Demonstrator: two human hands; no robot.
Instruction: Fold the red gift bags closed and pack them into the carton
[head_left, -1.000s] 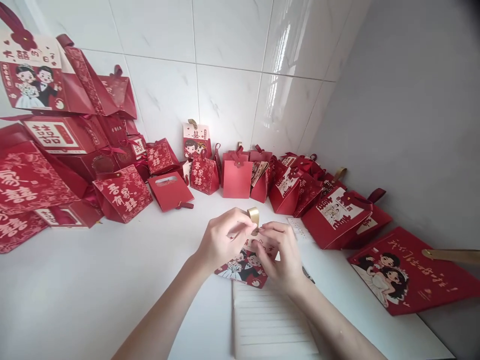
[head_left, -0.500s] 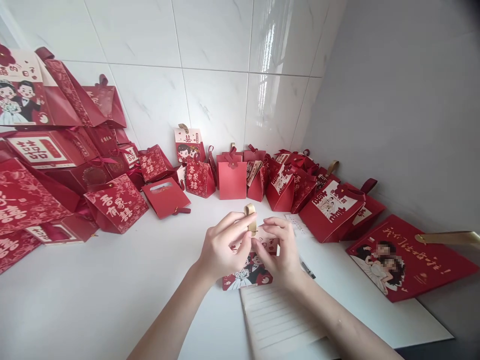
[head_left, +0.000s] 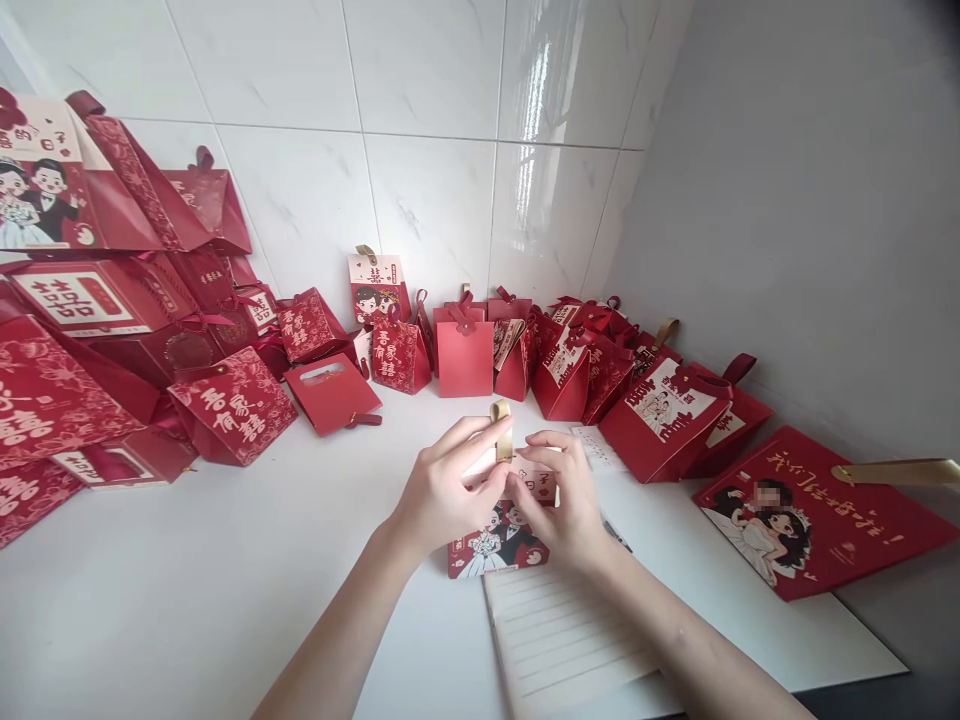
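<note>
A red and cream gift box [head_left: 499, 562], printed with a cartoon bride and groom, stands over the white table just in front of me. A gold ribbon [head_left: 502, 440] rises in a loop from its top. My left hand [head_left: 455, 490] is closed, its fingers and thumb pinching the ribbon near the loop's base. My right hand [head_left: 564, 490] curls round the box's upper right side, the thumb in front close to the ribbon's base and the fingers bent above. Both hands hide much of the box's upper part.
A lined notebook [head_left: 570, 640] lies under my right forearm, with a pen [head_left: 618, 537] beside it. Red gift boxes [head_left: 465, 360] line the back, and more are stacked at left [head_left: 82, 300]. A large red bag [head_left: 817, 520] with gold ribbon lies right, near the grey wall.
The ribbon loop has risen slightly and turned a little. Both hands stay at the box's top with small finger shifts; the box has moved slightly right.
</note>
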